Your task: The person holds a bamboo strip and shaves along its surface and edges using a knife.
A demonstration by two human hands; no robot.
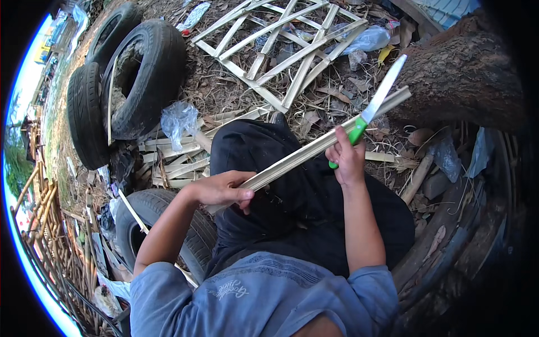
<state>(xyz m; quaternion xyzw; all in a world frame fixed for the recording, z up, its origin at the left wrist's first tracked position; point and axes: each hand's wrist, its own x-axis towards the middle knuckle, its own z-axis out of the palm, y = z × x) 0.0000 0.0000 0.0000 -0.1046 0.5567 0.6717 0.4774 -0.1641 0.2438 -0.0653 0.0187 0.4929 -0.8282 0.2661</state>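
A long pale bamboo strip slants across my lap, its far end up to the right by the tree trunk. Near its lower end, my left hand is closed round it, thumb on top. My right hand grips the green handle of a knife; its fingers also lie against the strip. The blade points up and away, beside the strip's far part. Whether the edge touches the strip I cannot tell. Ahead on the ground lies a lattice of crossed bamboo strips.
Several old tyres lie at the left, another tyre beside my left knee. Cut bamboo pieces are piled by my left leg. A thick tree trunk rises at the right. Plastic bags and dry leaves litter the ground.
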